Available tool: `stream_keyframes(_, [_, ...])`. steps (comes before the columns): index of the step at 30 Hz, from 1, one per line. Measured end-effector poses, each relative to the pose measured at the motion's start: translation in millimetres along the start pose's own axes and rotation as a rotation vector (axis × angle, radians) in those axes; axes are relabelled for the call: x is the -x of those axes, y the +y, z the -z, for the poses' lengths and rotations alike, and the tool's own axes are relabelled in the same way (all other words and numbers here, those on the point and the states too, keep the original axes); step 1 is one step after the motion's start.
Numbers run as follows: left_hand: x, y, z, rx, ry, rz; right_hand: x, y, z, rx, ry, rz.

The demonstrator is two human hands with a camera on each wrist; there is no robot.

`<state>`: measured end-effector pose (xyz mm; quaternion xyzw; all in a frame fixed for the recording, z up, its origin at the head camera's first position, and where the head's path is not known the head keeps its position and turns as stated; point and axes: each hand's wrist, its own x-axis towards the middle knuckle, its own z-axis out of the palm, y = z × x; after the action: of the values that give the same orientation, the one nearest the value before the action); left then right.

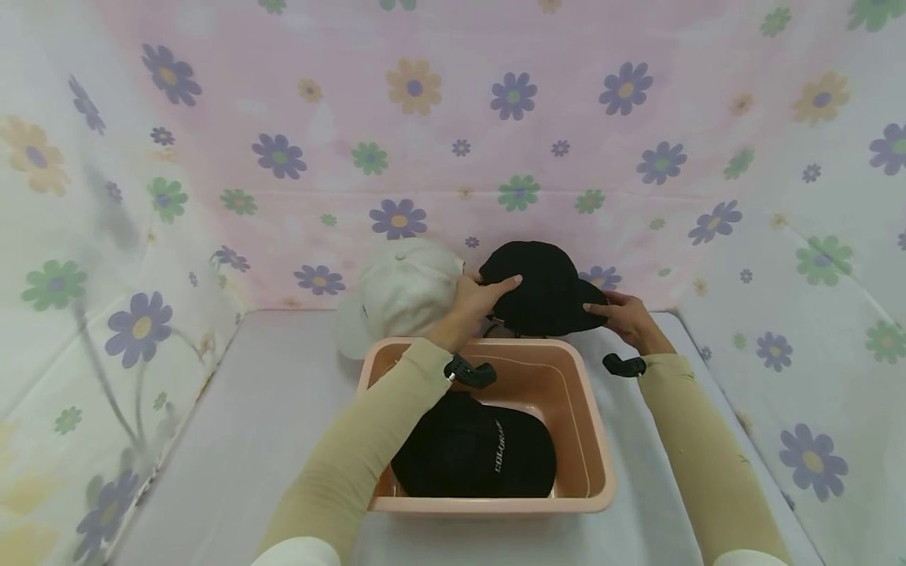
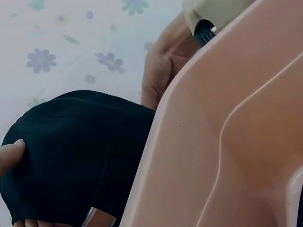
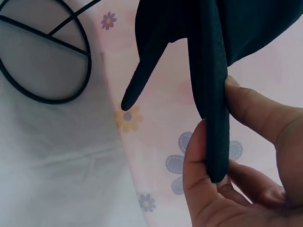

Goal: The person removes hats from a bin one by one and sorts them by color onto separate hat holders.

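A black baseball cap [image 1: 534,287] is held up behind the tub, between both hands. My left hand [image 1: 473,306] grips its back edge; the thumb [image 2: 10,156] lies on the crown and some fingertips show at the lower edge in the left wrist view. My right hand [image 1: 630,316] pinches the brim [image 3: 217,118] between thumb and fingers. Beside the left hand sits a white cap [image 1: 410,287], its brim toward the left. Inside the peach plastic tub [image 1: 488,505] rests another black cap [image 1: 467,448] with white lettering.
A black wire ring [image 3: 49,100] with a crossbar stands on the white-covered table [image 1: 283,393], seen in the right wrist view. Flower-printed cloth [image 1: 453,165] encloses the back and both sides. The tub's back rim lies just under the left forearm.
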<state>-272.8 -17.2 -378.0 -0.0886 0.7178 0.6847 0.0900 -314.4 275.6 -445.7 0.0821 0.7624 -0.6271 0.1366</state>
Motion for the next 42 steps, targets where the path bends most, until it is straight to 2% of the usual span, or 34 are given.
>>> stream_keyframes(11, [-1.8, -9.3, 2.6, 0.067, -0.030, 0.059, 0, -6, 2, 0.159, -0.044, -0.014])
stream_keyframes(16, [-0.8, -10.8, 3.8, 0.143, -0.075, 0.103, 1, -3, 1, 0.169, -0.059, -0.022])
stream_keyframes(20, [-0.7, -11.1, 4.2, 0.146, -0.079, 0.107, 3, 1, 1, 0.198, -0.088, -0.034])
stream_keyframes(23, [2.0, -8.1, 5.8, 0.086, -0.092, 0.089, 7, 1, -1, 0.267, -0.124, -0.028])
stream_keyframes(24, [4.5, -5.5, 7.6, 0.052, -0.118, 0.083, 9, -1, -2, 0.303, -0.135, -0.024])
stream_keyframes(29, [23.5, 20.6, 18.0, -0.210, -0.230, 0.055, 27, -21, -5, 0.471, -0.203, 0.003])
stream_keyframes(33, [41.5, 41.3, 27.6, -0.356, -0.249, -0.014, 46, -40, -12, 0.575, -0.200, 0.076])
stream_keyframes(36, [55.3, 49.2, 36.2, -0.437, -0.272, -0.128, 67, -55, -18, 0.657, -0.153, 0.148])
stream_keyframes(42, [75.9, 50.1, 57.6, -0.496, -0.384, -0.480, 117, -81, -33, 0.721, -0.110, 0.376])
